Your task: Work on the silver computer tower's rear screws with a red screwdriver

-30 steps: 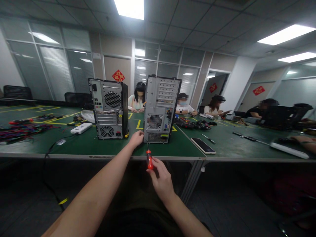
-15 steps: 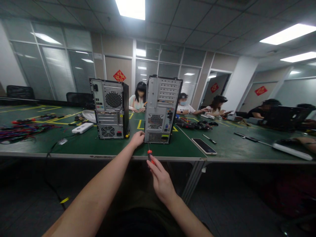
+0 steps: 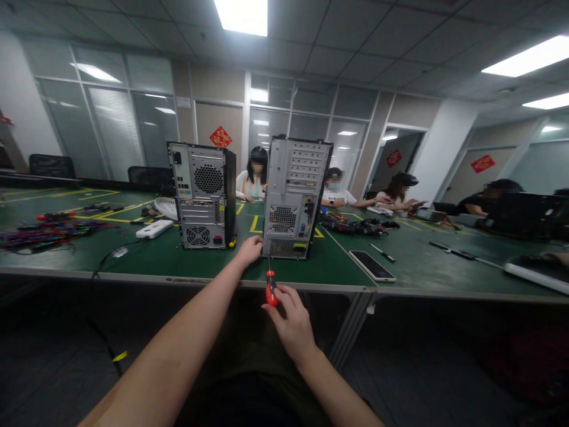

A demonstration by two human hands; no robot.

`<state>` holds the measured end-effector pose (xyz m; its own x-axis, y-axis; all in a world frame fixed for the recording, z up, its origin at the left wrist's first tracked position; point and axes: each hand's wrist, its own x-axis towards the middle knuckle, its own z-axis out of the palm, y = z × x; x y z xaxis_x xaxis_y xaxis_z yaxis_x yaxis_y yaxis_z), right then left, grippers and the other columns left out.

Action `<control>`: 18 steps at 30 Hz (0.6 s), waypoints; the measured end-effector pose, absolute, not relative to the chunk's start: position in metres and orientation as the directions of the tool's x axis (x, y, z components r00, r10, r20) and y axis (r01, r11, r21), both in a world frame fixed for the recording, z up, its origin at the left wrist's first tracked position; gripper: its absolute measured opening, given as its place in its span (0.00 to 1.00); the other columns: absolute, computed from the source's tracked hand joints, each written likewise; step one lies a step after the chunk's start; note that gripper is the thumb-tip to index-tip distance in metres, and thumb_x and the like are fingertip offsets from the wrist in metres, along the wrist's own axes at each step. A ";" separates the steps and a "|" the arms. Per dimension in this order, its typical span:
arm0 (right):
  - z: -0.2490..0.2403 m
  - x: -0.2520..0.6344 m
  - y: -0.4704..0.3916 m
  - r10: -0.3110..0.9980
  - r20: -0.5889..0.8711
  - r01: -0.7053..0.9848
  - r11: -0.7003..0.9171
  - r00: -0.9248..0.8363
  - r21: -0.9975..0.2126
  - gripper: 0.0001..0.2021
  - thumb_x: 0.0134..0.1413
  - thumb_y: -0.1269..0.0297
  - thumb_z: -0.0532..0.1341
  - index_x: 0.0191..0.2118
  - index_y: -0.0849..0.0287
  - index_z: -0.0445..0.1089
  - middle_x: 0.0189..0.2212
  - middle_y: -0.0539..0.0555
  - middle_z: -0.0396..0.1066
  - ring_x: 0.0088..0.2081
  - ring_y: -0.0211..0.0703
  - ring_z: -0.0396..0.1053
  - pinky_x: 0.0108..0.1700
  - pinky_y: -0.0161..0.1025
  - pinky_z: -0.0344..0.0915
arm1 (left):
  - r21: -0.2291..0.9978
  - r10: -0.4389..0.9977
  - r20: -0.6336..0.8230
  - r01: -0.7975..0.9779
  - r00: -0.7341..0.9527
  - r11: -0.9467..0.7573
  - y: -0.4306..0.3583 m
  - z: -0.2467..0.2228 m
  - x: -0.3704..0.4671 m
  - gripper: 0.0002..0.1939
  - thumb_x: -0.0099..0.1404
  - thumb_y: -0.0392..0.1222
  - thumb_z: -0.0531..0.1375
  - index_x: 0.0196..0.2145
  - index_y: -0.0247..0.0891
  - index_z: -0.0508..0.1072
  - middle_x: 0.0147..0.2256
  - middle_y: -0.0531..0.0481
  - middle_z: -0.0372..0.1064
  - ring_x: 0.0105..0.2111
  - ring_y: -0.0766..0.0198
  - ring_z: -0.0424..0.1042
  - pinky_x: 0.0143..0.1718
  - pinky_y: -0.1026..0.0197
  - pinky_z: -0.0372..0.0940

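Note:
A silver-grey computer tower [image 3: 278,196] stands upright with its back panel toward me. My left hand [image 3: 249,250] is at the tower's lower left edge, its fingers closed against that side and partly hidden. My right hand [image 3: 291,323] holds a screwdriver [image 3: 271,290] with a red and black handle, fingertips on the handle's right side and thumb near its lower end. The thin shaft points up at the bottom left corner of the back panel; whether the tip sits in a screw is too small to tell.
A second computer tower [image 3: 200,198] stands left of the first. Around them lie a white power strip [image 3: 154,229], a heap of coloured cables [image 3: 40,232], a phone [image 3: 371,265], a pen [image 3: 382,252] and black cables [image 3: 362,225]. Several people sit across the green table [image 3: 329,274].
My right fingers have shifted lower on the screwdriver and loosened, with more of the handle showing. My left hand stays at the tower's edge. The view has turned slightly left.

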<state>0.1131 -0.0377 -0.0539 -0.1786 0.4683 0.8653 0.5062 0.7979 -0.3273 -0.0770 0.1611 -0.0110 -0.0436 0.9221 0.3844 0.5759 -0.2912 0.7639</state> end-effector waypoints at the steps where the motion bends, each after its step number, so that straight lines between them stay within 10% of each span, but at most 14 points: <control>1: -0.053 0.113 -0.037 0.471 0.864 0.508 0.796 -0.177 -0.330 0.16 0.63 0.60 0.66 0.54 0.57 0.75 0.50 0.62 0.75 0.50 0.49 0.77 0.53 0.44 0.76 | 0.764 0.922 0.385 0.574 -0.042 -0.293 0.161 -0.011 -0.077 0.10 0.63 0.35 0.54 0.35 0.36 0.77 0.35 0.47 0.77 0.36 0.60 0.72 0.38 0.62 0.62; 18: -0.052 0.108 -0.042 0.469 0.820 0.464 0.836 -0.328 -0.292 0.25 0.69 0.75 0.53 0.67 0.55 0.65 0.64 0.64 0.65 0.62 0.50 0.69 0.62 0.46 0.71 | 0.784 0.920 0.390 0.536 -0.033 -0.313 0.163 -0.014 -0.079 0.09 0.63 0.35 0.55 0.32 0.37 0.75 0.30 0.48 0.75 0.33 0.61 0.72 0.37 0.62 0.64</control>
